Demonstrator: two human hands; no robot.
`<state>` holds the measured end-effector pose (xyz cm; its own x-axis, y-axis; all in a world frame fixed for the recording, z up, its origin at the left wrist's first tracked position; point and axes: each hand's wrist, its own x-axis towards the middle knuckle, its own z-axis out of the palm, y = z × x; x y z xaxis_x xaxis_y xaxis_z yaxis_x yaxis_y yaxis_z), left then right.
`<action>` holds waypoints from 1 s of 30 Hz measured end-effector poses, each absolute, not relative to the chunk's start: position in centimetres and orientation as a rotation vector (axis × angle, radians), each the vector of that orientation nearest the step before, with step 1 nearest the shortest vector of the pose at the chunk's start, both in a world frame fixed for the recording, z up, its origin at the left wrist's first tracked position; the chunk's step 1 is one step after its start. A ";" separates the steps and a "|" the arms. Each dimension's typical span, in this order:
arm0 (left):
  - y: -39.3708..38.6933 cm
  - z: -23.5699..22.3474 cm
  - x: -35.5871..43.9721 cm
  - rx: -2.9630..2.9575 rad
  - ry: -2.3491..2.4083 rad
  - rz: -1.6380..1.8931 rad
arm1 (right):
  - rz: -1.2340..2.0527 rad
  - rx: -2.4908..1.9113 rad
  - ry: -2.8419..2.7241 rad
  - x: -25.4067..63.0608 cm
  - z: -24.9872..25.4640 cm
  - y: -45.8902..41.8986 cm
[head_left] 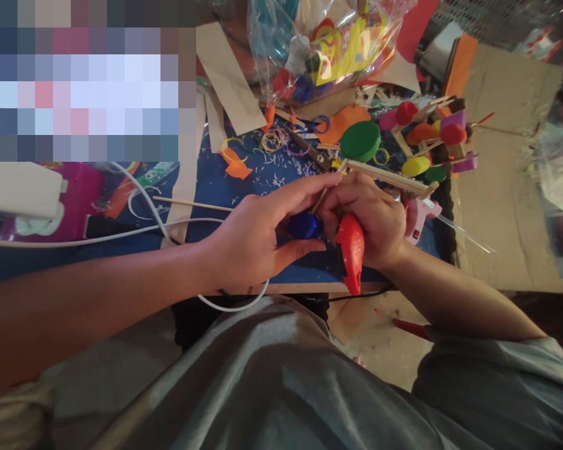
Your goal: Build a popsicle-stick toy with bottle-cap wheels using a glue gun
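My left hand [258, 234] curves around a blue bottle cap [304, 225], thumb below it and fingers above. Its fingertips touch a thin wooden stick [323, 192] that slants down toward the cap. My right hand [368, 215] is closed around a tool with a red handle [351, 250]; the working end is hidden in the fist. From beyond the right knuckles a frame of wooden sticks [389, 177] reaches rightward. Whether the cap is fixed to the stick, I cannot tell.
A pink glue gun [422, 219] lies right of my right hand. Behind are a green lid [360, 141], scissors [316, 153], coloured rings and a stick model with cap wheels [431, 140]. A white cable [98, 236] crosses at left; cardboard [502, 175] stands at right.
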<state>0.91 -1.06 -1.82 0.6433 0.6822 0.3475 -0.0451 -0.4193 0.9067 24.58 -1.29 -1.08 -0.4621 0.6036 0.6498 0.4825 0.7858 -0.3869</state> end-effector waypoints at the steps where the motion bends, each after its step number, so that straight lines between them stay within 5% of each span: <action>1: -1.1 -1.9 0.9 1.840 0.504 0.892 | 0.201 -0.807 -2.142 24.6 -1.2 -1.3; 30: -0.9 -1.6 0.8 1.850 0.525 0.907 | 0.036 -0.668 -2.084 24.8 -1.0 -1.0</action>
<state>0.83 -0.94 -1.56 0.6288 0.6906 0.3573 -0.0347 -0.4342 0.9001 24.76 -1.03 -1.03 -0.4326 0.4726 0.7678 0.4455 0.8525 -0.2737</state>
